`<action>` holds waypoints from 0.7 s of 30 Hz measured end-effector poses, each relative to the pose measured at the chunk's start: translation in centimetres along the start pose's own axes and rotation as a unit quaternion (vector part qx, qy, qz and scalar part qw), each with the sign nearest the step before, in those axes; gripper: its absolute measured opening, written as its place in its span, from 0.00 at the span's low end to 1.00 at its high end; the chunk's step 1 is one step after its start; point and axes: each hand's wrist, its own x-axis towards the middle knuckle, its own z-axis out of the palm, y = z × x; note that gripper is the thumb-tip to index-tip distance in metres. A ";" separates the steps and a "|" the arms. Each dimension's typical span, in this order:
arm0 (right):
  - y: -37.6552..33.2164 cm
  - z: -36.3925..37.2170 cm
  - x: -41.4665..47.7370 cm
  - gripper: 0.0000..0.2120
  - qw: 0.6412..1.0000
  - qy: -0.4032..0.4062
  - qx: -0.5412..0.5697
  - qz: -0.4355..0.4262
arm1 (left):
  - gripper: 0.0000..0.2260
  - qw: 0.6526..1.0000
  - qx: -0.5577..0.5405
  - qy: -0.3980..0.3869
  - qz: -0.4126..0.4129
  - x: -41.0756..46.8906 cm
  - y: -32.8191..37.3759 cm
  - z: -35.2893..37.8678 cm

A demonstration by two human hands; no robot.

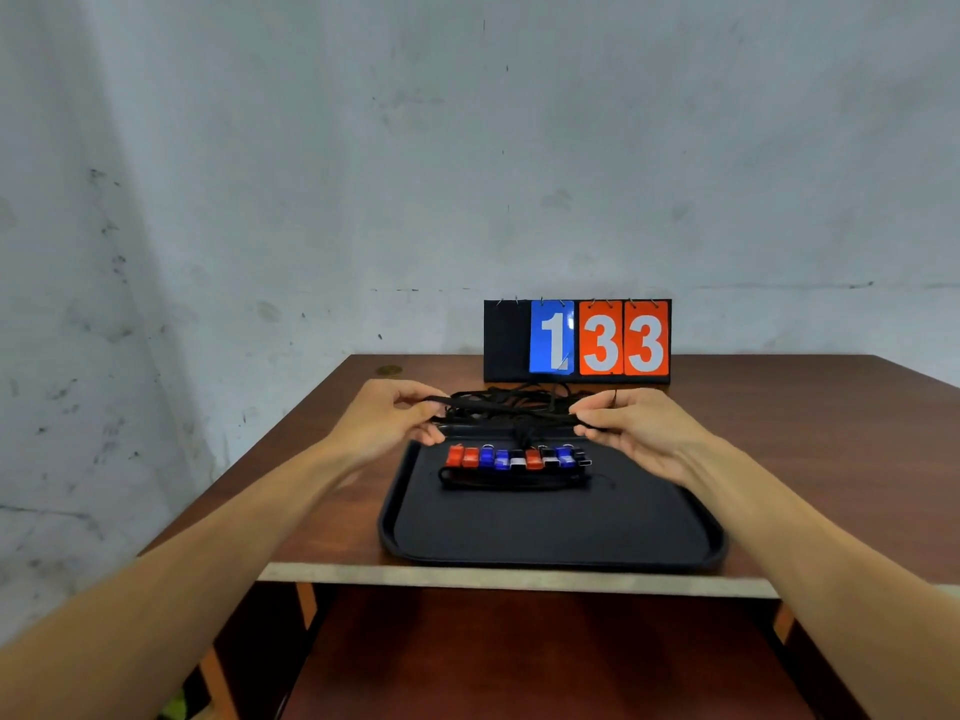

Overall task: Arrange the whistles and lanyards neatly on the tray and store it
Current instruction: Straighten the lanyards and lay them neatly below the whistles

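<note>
Red, blue and black plastic whistles (517,458) sit in a row on the flat black tray (550,537). Left hand (387,420) and right hand (641,433) each pinch the black cord lanyards (511,407), stretching them taut, probably to straighten them before laying them down.

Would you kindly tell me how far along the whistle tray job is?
Done: the whistles lie in a row on the tray. In hand: the left hand and right hand pinch the lanyards, stretched between them. Left: laying those down, storing the tray.
</note>
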 end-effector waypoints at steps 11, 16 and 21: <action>3.0 -2.0 -0.4 0.04 0.969 -0.011 -0.242 -0.043 | 0.02 0.996 0.063 -0.058 -0.027 0.3 -4.5 -0.1; 5.6 -1.9 0.5 0.04 0.906 -0.023 -0.415 -0.083 | 0.04 0.984 0.166 -0.062 -0.023 0.4 -7.2 1.1; 7.6 -2.1 1.4 0.07 0.855 -0.008 -0.497 -0.147 | 0.08 0.967 0.249 -0.055 0.009 1.2 -8.9 1.7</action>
